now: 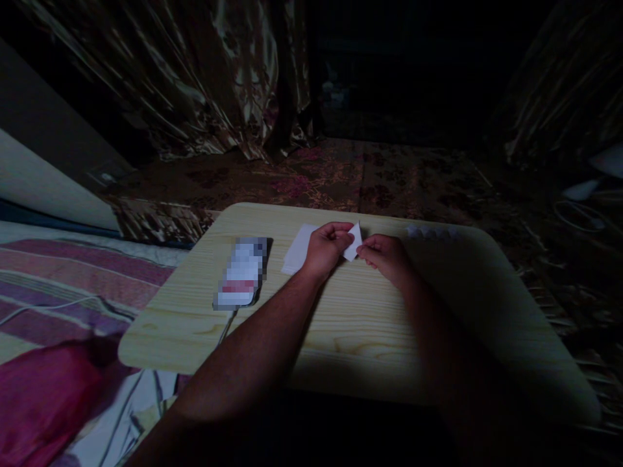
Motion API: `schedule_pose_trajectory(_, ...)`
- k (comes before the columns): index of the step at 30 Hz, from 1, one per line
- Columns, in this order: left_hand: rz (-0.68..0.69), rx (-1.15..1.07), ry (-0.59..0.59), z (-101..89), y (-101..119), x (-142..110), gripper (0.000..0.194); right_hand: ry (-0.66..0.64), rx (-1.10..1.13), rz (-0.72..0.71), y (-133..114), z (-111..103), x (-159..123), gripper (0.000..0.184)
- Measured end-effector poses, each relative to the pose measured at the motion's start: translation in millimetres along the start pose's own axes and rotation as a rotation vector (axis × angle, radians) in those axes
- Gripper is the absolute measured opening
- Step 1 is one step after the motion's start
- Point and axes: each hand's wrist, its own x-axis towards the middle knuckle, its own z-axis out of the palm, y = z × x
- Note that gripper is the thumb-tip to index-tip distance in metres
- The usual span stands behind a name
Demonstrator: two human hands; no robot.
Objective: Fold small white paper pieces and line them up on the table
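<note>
Head view, dim light. I have both hands over the table (355,324), working at one small white paper (355,244). That piece is mid-handling: held up off the wood, not laid down. Left of it, flat sheets of white paper (294,251) lie partly behind my left hand (324,251); I see no folds in them from here. Toward the far right edge, a row of small pale pieces (431,232) sits apart from the hands, in shadow. They look shaped rather than flat, though that is my reading; too dark to tell their form or material.

The held paper looks plain, pointed at top and bottom, probably folded; creases too small to make out. It is tilted, at the middle of the far half of the table.

Fingers: left ones pinch the paper's left side; right hand (392,259) has its fingertips closed on the lower right edge. Well left, a phone (242,272), screen blurred, lies with a cable (226,327) running from its near end.
</note>
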Motion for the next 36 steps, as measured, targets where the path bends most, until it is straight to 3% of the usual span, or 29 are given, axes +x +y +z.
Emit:
schedule_pose_trajectory(7,-0.055,-0.02,-0.021,2.3,-1.6,-0.2,0.038,0.058,0.036,-0.011,3.6,0.1,1.7,0.023)
schedule_pose_trajectory(36,0.06,0.137,0.01,4.4,-3.7,-4.0,0.03,0.134,0.005,-0.04,2.3,5.1,2.3,0.018)
